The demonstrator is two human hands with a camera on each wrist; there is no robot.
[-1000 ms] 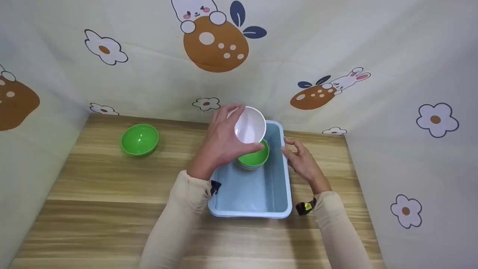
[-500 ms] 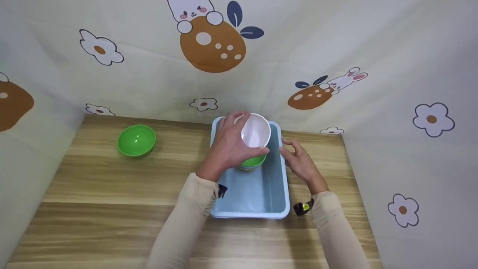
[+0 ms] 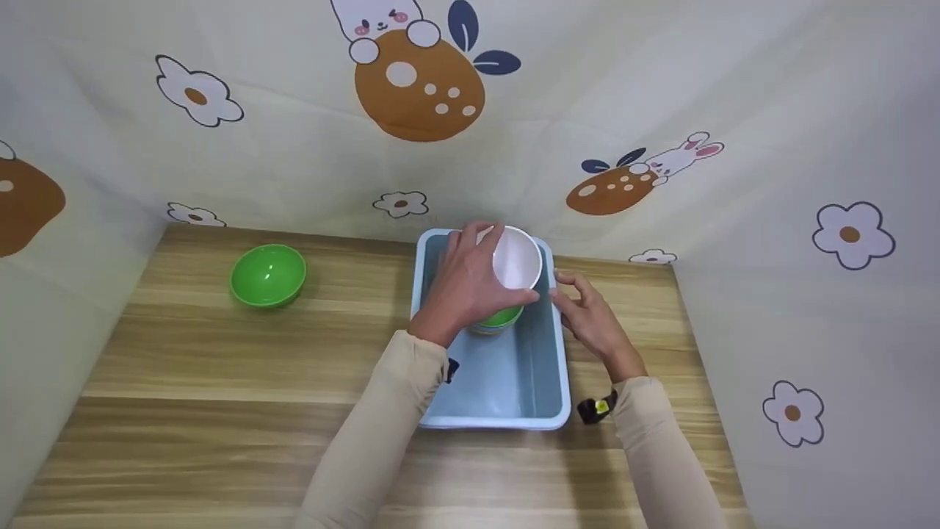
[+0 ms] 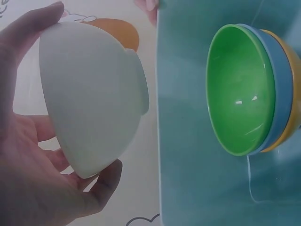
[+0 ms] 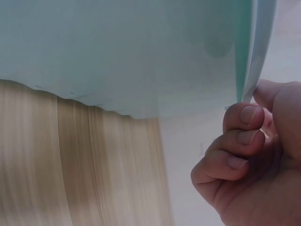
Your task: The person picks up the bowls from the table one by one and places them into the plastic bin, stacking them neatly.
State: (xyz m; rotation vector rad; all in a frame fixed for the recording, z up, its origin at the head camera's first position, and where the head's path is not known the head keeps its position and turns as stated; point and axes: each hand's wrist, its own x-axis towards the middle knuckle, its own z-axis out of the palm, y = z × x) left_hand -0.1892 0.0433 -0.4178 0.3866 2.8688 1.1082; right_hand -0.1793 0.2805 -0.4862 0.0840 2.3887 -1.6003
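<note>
My left hand (image 3: 474, 283) grips a white bowl (image 3: 520, 257) by its sides, thumb on one edge and fingers spread round the other. The bowl hangs above the far end of a light blue plastic basin (image 3: 492, 424). Below it, inside the basin, stands a nested stack: in the left wrist view a green bowl (image 4: 237, 89) sits in a blue bowl (image 4: 281, 82), which sits in a yellow-orange one (image 4: 296, 89). My right hand (image 3: 595, 316) pinches the basin's right rim, thumb and curled fingers on either side of it in the right wrist view.
Another green bowl (image 3: 269, 276) rests on the wooden table (image 3: 220, 360), left of the basin. A printed cloth (image 3: 529, 162) with rabbits and flowers rises behind the table and along both sides.
My left hand has carried the white bowl to the right and slightly nearer, now over the basin's far right part. My right hand keeps its place on the rim.
</note>
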